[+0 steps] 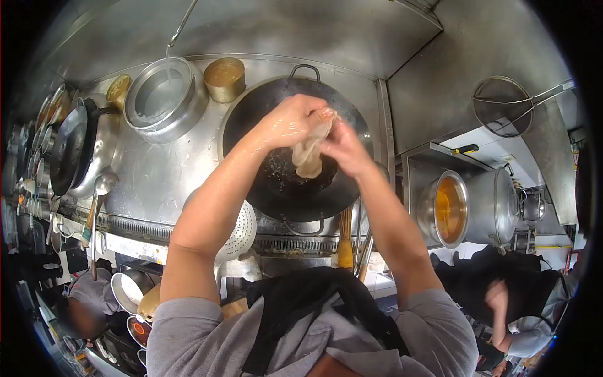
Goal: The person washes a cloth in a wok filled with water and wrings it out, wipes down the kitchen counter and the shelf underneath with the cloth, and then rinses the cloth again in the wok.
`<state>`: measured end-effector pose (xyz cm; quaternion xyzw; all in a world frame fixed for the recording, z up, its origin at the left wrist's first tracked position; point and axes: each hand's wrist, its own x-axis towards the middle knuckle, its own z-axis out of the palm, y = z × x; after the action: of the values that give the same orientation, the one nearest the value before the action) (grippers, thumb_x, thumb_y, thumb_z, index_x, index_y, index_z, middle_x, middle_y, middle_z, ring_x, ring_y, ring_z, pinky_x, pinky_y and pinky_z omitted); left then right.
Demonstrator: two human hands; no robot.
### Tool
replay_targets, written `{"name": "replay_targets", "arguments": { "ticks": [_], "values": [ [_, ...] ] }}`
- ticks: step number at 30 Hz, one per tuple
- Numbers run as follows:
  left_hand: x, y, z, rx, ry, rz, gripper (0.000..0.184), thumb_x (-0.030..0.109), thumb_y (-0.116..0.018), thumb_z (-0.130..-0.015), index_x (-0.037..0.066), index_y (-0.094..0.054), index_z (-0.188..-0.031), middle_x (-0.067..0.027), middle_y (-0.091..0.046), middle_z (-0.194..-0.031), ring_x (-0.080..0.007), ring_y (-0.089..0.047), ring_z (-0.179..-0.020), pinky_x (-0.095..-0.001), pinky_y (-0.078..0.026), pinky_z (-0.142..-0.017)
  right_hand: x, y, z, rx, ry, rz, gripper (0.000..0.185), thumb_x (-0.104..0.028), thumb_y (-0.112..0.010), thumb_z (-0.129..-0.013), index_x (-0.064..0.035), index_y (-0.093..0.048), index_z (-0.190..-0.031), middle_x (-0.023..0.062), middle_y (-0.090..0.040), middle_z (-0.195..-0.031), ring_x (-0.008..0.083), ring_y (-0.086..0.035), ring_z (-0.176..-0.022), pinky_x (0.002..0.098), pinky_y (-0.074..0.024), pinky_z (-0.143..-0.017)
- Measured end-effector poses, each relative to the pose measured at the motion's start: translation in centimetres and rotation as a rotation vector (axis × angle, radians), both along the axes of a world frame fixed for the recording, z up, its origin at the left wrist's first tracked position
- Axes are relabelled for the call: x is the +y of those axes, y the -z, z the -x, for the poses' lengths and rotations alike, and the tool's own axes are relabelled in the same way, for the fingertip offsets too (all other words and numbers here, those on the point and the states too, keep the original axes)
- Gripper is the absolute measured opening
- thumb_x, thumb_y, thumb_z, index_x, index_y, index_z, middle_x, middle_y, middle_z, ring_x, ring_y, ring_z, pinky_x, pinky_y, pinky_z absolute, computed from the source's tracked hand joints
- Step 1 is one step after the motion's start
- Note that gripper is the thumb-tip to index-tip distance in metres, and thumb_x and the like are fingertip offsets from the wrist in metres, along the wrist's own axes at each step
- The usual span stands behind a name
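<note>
- Steel tabletop [147, 166], carrying everything listed below but the hands and what they hold.
- Black wok [282, 198] with 2 loop handles and bubbly liquid [276, 168] at its bottom.
- Steel pot [182, 120] left of the wok, a brassy tin [224, 93] between them.
- Left hand [292, 120], curled, pinching the upper end of a limp beige cloth [308, 156] above the wok.
- Right hand [342, 149], blurred, gripping the cloth's right side.

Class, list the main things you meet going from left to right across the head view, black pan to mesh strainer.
Black pan, ladle, steel pot, larger brass-coloured pot, left hand, right hand, bowl of orange liquid, mesh strainer. Overlapping, so left out: wok, pale limp piece.
</note>
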<state>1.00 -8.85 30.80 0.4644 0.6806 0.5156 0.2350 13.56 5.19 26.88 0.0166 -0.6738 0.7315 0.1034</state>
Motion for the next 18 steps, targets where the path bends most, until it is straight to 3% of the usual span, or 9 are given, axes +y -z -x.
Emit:
{"name": "replay_targets", "arguments": {
  "ticks": [4,6,7,8,10,12,14,16,18],
  "values": [
    [-1.0,-0.9,-0.3,0.029,-0.009,0.000,0.028,0.024,-0.059,-0.100,0.000,-0.064,-0.085,-0.0003,-0.058,-0.071,-0.0083,-0.046,-0.068,-0.0291,-0.043,-0.062,2.5,5.1,-1.2,-0.288,-0.263,-0.280,0.032,-0.002,-0.071,-0.085,-0.0026,-0.063,-0.116,0.0026,-0.067,-0.102,0.0155,-0.062,-0.102,0.0333,-0.0478,-0.096],
    [-2.3,-0.6,0.6,-0.192,-0.249,-0.227,0.032,0.029,-0.059,-0.099,-0.001,-0.069,-0.092,-0.0059,-0.067,-0.078,-0.0144,-0.059,-0.070,-0.0335,-0.049,-0.067,5.1,7.4,-1.8,-0.359,-0.304,-0.348,0.024,-0.002,-0.071,-0.084,-0.0023,-0.066,-0.108,0.0022,-0.068,-0.096,0.0150,-0.063,-0.098,0.0329,-0.0488,-0.094],
    [-3.4,-1.0,1.4,-0.388,-0.317,-0.310,0.033,0.029,-0.059,-0.100,-0.002,-0.069,-0.094,0.0007,-0.067,-0.083,-0.0092,-0.057,-0.075,-0.0292,-0.048,-0.068,7.6,8.9,-2.0,-0.411,-0.239,-0.329,0.023,-0.001,-0.071,-0.084,-0.0017,-0.067,-0.107,0.0021,-0.067,-0.093,0.0148,-0.063,-0.096,0.0325,-0.0495,-0.092],
    [-4.1,0.2,3.1,-0.596,-0.336,-0.298,0.032,0.028,-0.057,-0.100,-0.001,-0.069,-0.095,0.0011,-0.066,-0.082,-0.0070,-0.056,-0.075,-0.0259,-0.047,-0.067,9.4,9.9,-2.0,-0.462,-0.176,-0.311,0.021,0.000,-0.070,-0.084,-0.0011,-0.068,-0.105,0.0020,-0.067,-0.090,0.0146,-0.063,-0.094,0.0321,-0.0501,-0.090],
    [-3.9,5.0,5.3,-0.644,-0.434,-0.243,0.033,0.031,-0.058,-0.099,0.000,-0.069,-0.093,-0.0030,-0.066,-0.078,-0.0100,-0.055,-0.073,-0.0289,-0.048,-0.068,11.2,10.6,-1.6,-0.470,-0.064,-0.366,0.026,-0.001,-0.071,-0.084,-0.0011,-0.067,-0.110,0.0032,-0.067,-0.090,0.0152,-0.063,-0.091,0.0318,-0.0508,-0.088],
    [-2.9,12.2,6.7,-0.130,-0.380,0.059,0.031,0.030,-0.061,-0.096,0.002,-0.069,-0.088,-0.0099,-0.066,-0.071,-0.0191,-0.063,-0.071,-0.0371,-0.051,-0.071,10.4,11.4,-1.0,-0.482,0.045,-0.409,0.031,-0.002,-0.072,-0.083,-0.0011,-0.065,-0.114,0.0045,-0.067,-0.091,0.0159,-0.064,-0.089,0.0315,-0.0516,-0.086],
    [-2.6,14.8,5.7,0.243,-0.348,0.482,0.025,0.021,-0.060,-0.095,-0.002,-0.066,-0.102,-0.0129,-0.071,-0.093,-0.0322,-0.069,-0.085,-0.0399,-0.055,-0.078,5.9,12.6,0.3,-0.459,0.084,-0.700,0.046,-0.013,-0.070,-0.087,-0.0020,-0.057,-0.130,0.0147,-0.066,-0.114,0.0256,-0.064,-0.106,0.0372,-0.0491,-0.096],
    [-1.8,18.5,4.8,0.328,-0.502,0.546,0.026,0.019,-0.062,-0.092,-0.001,-0.063,-0.109,-0.0169,-0.068,-0.104,-0.0357,-0.068,-0.092,-0.0419,-0.055,-0.083,0.7,14.3,0.6,-0.334,0.081,-1.173,0.060,-0.025,-0.065,-0.091,-0.0033,-0.045,-0.143,0.0235,-0.052,-0.140,0.0348,-0.052,-0.129,0.0437,-0.0398,-0.110],
    [-1.1,22.3,3.5,0.407,-0.657,0.626,0.031,0.017,-0.063,-0.089,0.000,-0.060,-0.115,-0.0209,-0.066,-0.115,-0.0391,-0.067,-0.099,-0.0440,-0.055,-0.087,-3.6,16.0,-0.1,-0.275,-0.028,-1.329,0.065,-0.033,-0.060,-0.093,-0.0025,-0.040,-0.147,0.0259,-0.038,-0.152,0.0389,-0.035,-0.143,0.0452,-0.0297,-0.117]
  ]
}}
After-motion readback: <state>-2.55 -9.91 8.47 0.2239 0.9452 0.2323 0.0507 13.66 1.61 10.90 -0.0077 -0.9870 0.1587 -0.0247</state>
